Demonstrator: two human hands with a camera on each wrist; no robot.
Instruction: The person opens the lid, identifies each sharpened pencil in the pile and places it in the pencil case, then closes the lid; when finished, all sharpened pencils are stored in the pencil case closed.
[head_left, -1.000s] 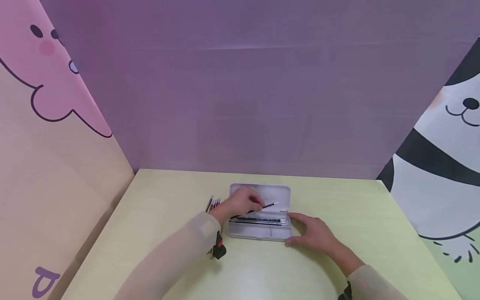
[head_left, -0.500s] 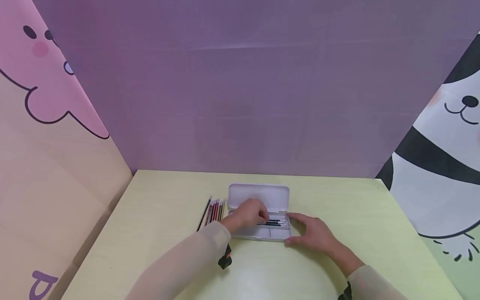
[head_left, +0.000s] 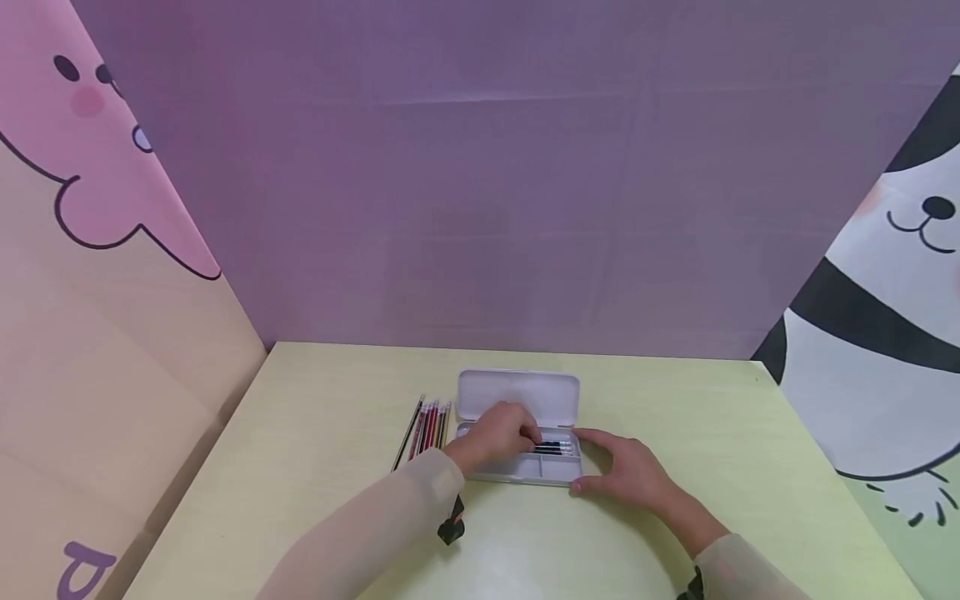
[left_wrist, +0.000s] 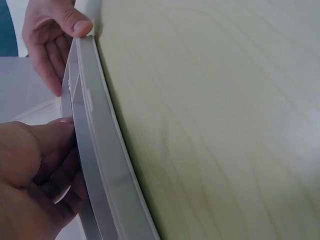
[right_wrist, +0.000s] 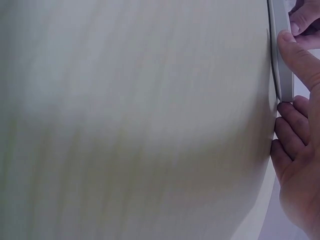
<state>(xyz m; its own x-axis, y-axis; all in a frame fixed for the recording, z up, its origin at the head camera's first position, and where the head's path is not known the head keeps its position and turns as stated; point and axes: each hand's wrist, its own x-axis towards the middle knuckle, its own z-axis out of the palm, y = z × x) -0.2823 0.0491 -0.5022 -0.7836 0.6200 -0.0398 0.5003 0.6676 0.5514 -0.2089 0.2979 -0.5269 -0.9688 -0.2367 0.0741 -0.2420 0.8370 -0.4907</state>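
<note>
A white pencil case (head_left: 517, 392) lies with its lid raised in the head view. Several dark pencils (head_left: 553, 448) with pale ends lie in its back compartment. My left hand (head_left: 498, 435) reaches into that compartment, thumb and fingers curled at a dark pencil that the hand mostly hides. In the left wrist view the fingertips are down inside the case wall (left_wrist: 102, 130). My right hand (head_left: 628, 468) spans the case's right end, thumb at the front corner and index finger at the back. In the right wrist view its thumb (right_wrist: 300, 60) presses on the rim.
Left of the case lies a row of several pencils (head_left: 431, 427), some red, some dark, partly behind the left sleeve (head_left: 375, 517). The pale table (head_left: 675, 400) ends at a purple back wall (head_left: 487, 208), with printed panels on both sides.
A second ago my left hand held a dark pencil slanted above the case. It has since lowered into the back compartment and barely moved in the last half second. My right hand stays put.
</note>
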